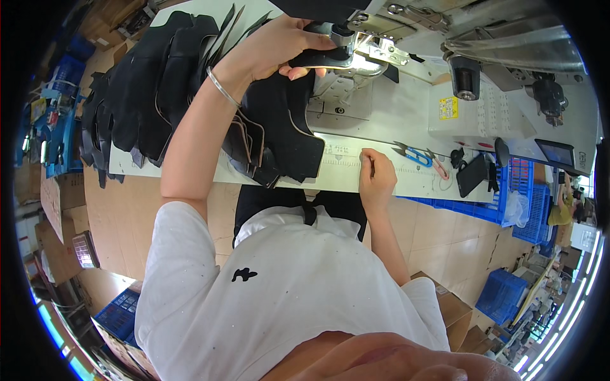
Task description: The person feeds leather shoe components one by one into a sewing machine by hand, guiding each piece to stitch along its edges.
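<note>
My left hand [283,52], with a bracelet at the wrist, is up at the sewing machine [356,54]. Thumb and fingers close on a black piece [321,60], whose edge lies by the lit needle area. More black cut pieces [286,127] with pale edges lie under and beside that hand and overhang the near table edge. My right hand [377,180] rests at the table's front edge beside a printed ruler scale, fingers curled in and nothing visible in them.
A large stack of black pieces [140,82] covers the left of the white table [346,181]. To the right lie blue-handled scissors [414,154], a pink-handled tool [438,166] and a dark phone-like slab [472,176]. Blue crates [502,289] stand on the floor at right.
</note>
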`<move>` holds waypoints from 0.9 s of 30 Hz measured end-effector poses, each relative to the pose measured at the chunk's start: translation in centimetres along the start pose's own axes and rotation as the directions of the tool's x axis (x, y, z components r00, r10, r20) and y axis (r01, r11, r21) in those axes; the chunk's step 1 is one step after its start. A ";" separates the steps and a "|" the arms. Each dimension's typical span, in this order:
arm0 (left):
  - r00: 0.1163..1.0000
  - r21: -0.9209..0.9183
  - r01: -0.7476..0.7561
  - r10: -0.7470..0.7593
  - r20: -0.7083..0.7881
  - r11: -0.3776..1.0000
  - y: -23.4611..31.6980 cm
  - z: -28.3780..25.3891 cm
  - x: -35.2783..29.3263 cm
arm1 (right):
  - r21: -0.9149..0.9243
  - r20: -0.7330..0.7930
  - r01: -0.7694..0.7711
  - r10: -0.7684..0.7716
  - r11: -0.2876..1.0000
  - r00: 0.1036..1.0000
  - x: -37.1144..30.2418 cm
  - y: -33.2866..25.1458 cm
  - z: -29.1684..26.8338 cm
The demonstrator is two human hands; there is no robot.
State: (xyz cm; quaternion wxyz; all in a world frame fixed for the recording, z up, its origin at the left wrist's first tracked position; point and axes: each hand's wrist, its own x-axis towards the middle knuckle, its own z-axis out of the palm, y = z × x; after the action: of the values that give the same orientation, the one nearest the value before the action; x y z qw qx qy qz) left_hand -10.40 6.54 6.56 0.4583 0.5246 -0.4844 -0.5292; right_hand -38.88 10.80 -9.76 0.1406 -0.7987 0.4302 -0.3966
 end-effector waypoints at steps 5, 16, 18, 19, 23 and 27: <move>1.000 0.107 0.006 -0.007 0.006 0.994 0.7 -0.3 0.3 | -0.016 0.022 -0.015 0.015 1.000 1.000 0.0 -0.1 -0.2; 0.985 0.055 -0.095 0.102 -0.139 0.994 -0.8 0.6 -0.2 | -0.016 0.018 -0.007 0.008 1.000 1.000 0.1 -0.3 -0.1; 0.978 0.027 -0.129 0.132 -0.163 0.991 -0.9 0.9 -0.5 | -0.023 0.019 -0.009 0.009 1.000 1.000 0.1 -0.2 0.0; 0.978 0.020 -0.149 0.150 -0.145 0.989 -0.9 1.0 -0.7 | -0.024 0.017 -0.011 0.012 1.000 1.000 0.1 -0.2 0.0; 0.968 0.043 -0.166 0.171 -0.184 0.985 -1.3 1.5 -1.2 | -0.039 0.023 -0.005 0.006 0.999 1.000 0.1 -0.1 0.0; 0.961 -0.004 -0.178 0.173 -0.216 0.984 -1.4 2.6 -1.9 | -0.051 0.019 0.001 0.000 0.999 1.000 0.1 -0.1 0.0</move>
State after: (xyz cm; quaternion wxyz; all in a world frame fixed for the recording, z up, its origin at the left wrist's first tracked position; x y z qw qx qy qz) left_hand -12.92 8.63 5.32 0.5591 0.5284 -0.4706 -0.4323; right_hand -38.82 10.78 -9.62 0.1244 -0.8059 0.4385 -0.3778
